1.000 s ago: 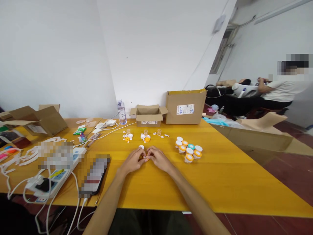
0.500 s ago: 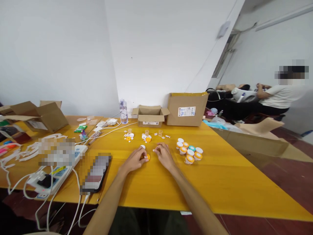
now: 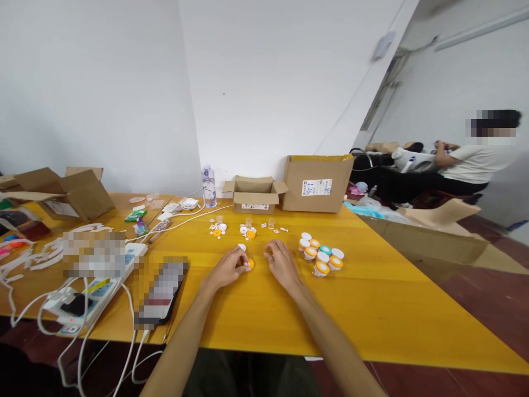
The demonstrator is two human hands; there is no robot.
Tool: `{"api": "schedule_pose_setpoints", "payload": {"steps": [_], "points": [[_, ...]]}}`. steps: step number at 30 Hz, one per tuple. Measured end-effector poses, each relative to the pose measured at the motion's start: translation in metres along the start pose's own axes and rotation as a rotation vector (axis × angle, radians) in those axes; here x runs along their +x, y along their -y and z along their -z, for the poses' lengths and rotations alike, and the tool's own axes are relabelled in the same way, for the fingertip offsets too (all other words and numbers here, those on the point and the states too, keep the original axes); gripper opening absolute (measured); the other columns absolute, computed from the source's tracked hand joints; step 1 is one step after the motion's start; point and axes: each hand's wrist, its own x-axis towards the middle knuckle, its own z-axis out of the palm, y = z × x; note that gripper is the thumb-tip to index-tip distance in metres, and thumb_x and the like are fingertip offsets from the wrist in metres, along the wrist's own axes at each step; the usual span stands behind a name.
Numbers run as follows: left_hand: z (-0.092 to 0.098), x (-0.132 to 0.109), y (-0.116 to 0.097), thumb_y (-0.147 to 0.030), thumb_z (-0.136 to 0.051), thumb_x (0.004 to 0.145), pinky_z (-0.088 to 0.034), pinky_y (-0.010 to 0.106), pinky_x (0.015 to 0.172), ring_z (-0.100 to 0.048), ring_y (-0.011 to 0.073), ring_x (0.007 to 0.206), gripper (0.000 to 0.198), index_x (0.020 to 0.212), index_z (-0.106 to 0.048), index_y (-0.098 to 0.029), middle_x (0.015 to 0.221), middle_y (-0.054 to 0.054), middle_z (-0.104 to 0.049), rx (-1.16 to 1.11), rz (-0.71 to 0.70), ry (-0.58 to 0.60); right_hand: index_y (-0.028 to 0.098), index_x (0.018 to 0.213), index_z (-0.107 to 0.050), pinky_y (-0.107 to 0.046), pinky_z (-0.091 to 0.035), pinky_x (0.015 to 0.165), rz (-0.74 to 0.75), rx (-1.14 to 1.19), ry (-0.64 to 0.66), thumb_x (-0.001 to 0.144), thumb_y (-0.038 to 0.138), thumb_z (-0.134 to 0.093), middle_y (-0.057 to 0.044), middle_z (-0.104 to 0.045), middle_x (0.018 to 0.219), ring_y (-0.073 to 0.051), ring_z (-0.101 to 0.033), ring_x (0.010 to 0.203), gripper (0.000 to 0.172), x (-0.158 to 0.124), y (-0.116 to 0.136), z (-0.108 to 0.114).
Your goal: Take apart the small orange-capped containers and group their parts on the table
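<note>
My left hand [image 3: 226, 268] is closed, with thumb and fingertips pinched at an orange ring-shaped lid [image 3: 250, 264] low over the table. A white round lid [image 3: 242, 247] lies just beyond its knuckles. To the right, my right hand [image 3: 281, 263] hovers apart from the lid, its fingers curled inward. What its fingertips hold, if anything, is hidden. Farther back sit small clear cups [image 3: 271, 223], loose white and orange lids [image 3: 250, 235] and little white printed pieces [image 3: 284, 230]. Several capped jars [image 3: 322, 257] with orange, white and teal lids stand grouped right of my right hand.
An open cardboard box [image 3: 254, 199], a larger closed carton [image 3: 316, 184] and a water bottle [image 3: 209, 187] line the wall. On the left lie a phone [image 3: 165, 292], a power strip [image 3: 99, 298] and loose cables. A person [image 3: 475, 151] sits far right.
My right hand has drawn a little to the right, away from the lid. The small white bit seen at its fingertips no longer shows. My left hand stays at the orange lid.
</note>
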Motion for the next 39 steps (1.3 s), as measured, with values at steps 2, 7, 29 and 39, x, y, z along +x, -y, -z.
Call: {"api": "schedule_pose_setpoints", "payload": {"steps": [2,7,29,39], "points": [[0.0,0.0,0.0,-0.017,-0.061,0.079,-0.044,0.025,0.069,-0.052,0.0125,0.07,0.009,0.074,-0.053,-0.02,0.078,-0.003,-0.055,-0.019,0.004,-0.007,0.025,0.087,-0.057,-0.036,-0.048,0.08,-0.033,-0.031,0.003,0.082,0.009,-0.054,-0.005,-0.062,0.095,-0.024,-0.058,0.089,0.017,0.0,0.001,0.004],[0.001,0.001,-0.001,-0.018,-0.061,0.08,-0.043,0.024,0.069,-0.052,0.0123,0.069,0.01,0.073,-0.054,-0.02,0.076,-0.003,-0.055,-0.036,0.01,-0.011,0.024,0.085,-0.058,-0.034,-0.049,0.08,-0.047,-0.04,0.013,0.082,0.009,-0.056,-0.004,-0.064,0.092,-0.023,-0.06,0.09,0.015,0.002,0.009,0.012],[0.005,0.003,0.009,-0.024,-0.058,0.089,-0.05,0.029,0.086,-0.063,0.0175,0.089,0.019,0.085,-0.076,-0.024,0.098,0.005,-0.066,0.133,-0.131,-0.077,0.023,0.086,-0.063,-0.027,-0.042,0.07,-0.297,-0.201,0.195,0.084,0.016,-0.063,-0.005,-0.066,0.097,-0.019,-0.064,0.084,0.006,0.005,0.003,0.039],[0.005,0.004,0.01,-0.019,-0.06,0.086,-0.051,0.029,0.086,-0.065,0.0172,0.089,0.017,0.082,-0.076,-0.024,0.097,0.004,-0.068,0.108,-0.119,-0.102,0.022,0.088,-0.063,-0.026,-0.042,0.067,-0.252,-0.217,0.313,0.09,0.015,-0.056,-0.006,-0.066,0.098,-0.019,-0.065,0.085,0.009,0.01,0.017,0.041]]}}
